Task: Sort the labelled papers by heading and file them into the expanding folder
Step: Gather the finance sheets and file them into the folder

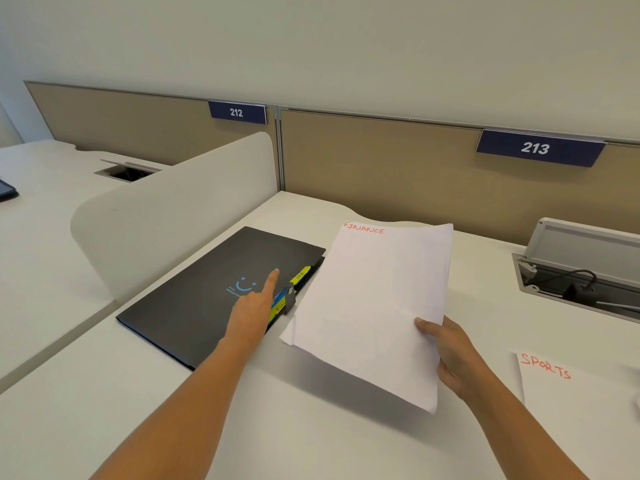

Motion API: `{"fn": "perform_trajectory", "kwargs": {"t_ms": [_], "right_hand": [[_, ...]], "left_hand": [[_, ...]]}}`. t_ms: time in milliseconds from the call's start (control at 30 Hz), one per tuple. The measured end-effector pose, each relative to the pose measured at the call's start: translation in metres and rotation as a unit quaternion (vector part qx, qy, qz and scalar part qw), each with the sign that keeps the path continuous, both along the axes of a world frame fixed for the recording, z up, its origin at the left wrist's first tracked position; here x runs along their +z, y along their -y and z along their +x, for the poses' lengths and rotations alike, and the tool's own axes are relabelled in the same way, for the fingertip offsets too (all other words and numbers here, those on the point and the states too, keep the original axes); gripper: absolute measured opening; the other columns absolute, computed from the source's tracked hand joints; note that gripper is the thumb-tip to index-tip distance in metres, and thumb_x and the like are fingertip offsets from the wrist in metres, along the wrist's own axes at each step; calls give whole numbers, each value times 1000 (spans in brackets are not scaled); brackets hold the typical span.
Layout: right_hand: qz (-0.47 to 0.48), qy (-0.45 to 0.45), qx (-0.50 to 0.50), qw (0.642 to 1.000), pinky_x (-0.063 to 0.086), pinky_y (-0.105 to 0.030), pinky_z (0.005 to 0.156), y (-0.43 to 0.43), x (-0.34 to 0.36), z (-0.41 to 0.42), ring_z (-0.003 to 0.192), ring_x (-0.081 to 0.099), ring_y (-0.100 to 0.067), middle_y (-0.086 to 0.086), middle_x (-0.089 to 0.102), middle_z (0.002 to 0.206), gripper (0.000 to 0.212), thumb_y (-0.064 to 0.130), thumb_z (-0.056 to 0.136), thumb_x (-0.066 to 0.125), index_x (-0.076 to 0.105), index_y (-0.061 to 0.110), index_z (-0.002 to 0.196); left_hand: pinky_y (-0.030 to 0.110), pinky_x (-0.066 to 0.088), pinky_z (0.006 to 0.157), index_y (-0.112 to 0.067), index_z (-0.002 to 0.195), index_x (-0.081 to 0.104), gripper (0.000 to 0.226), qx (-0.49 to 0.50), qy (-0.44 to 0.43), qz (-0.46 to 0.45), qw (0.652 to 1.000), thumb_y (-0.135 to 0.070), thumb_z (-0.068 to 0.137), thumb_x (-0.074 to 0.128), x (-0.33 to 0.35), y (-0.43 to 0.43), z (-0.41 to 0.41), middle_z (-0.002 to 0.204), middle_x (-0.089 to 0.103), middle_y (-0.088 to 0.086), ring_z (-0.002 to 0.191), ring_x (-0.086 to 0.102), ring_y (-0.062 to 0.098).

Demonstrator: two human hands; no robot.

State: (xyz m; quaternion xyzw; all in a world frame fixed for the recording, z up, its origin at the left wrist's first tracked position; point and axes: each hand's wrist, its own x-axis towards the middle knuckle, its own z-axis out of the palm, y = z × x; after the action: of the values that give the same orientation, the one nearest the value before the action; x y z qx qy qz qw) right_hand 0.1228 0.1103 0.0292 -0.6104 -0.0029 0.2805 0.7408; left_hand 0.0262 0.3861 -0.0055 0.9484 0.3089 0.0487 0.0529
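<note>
A black expanding folder (194,292) with a blue smiley lies closed on the white desk, yellow tabs showing at its right edge beside a grey strap clasp (289,297). My left hand (254,308) is over the folder's right edge, index finger straight and pointing along the cover. My right hand (446,351) grips the right edge of a stack of white papers (370,306) headed FINANCE in red, held tilted above the desk just right of the folder. Another sheet headed SPORTS (568,403) lies flat at the right.
A curved white divider (166,209) stands left of the folder. Beige partition panels numbered 212 and 213 (535,147) close the back. An open cable tray (581,282) with wires sits in the desk at the right. A neighbouring desk lies to the left.
</note>
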Motion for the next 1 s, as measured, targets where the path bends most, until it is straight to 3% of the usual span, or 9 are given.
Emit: {"fn": "perform_trajectory", "kwargs": {"t_ms": [100,267,433,567,833,1000], "right_hand": [[-3,-1,2,1000,49,-34,69,-1,-2,1,81,62,-23,-5,66,93,21,2,95,44,54,7,113],[-12,3,12,1000,50,-33,70,-7,-7,-2,83,63,-23,-4,66,95,21,3,95,44,54,8,113],[-27,8,16,999,51,-34,75,-11,-12,-5,85,63,-23,-4,66,98,23,3,95,44,54,9,115],[-33,7,16,999,51,-35,78,-11,-14,-5,87,63,-25,-6,67,100,24,3,95,44,55,9,116],[-41,2,8,999,51,-34,72,-12,-16,-6,86,63,-24,-4,66,97,23,3,96,42,54,9,115],[-24,-2,9,1000,50,-41,80,-11,-13,-6,92,63,-26,-5,66,101,24,1,96,41,52,8,116]], "left_hand": [[24,39,53,-19,150,-4,72,35,21,-33,999,-18,98,46,0,0,5,64,44,1,50,38,8],[23,39,63,-16,150,-3,76,59,63,-68,994,-17,95,50,3,5,6,74,49,5,61,46,15],[19,38,61,-15,149,-6,78,71,56,-66,994,-18,95,51,7,6,8,61,37,0,47,33,5],[19,39,60,-16,149,-3,76,67,43,-61,995,-18,96,50,8,5,9,62,40,2,50,39,7],[24,47,54,-12,142,25,50,64,110,-114,985,-8,97,44,11,-8,6,87,61,16,56,48,12],[30,42,51,-9,125,37,29,46,169,-113,978,-4,97,38,26,-13,-3,72,54,16,55,45,17]]}}
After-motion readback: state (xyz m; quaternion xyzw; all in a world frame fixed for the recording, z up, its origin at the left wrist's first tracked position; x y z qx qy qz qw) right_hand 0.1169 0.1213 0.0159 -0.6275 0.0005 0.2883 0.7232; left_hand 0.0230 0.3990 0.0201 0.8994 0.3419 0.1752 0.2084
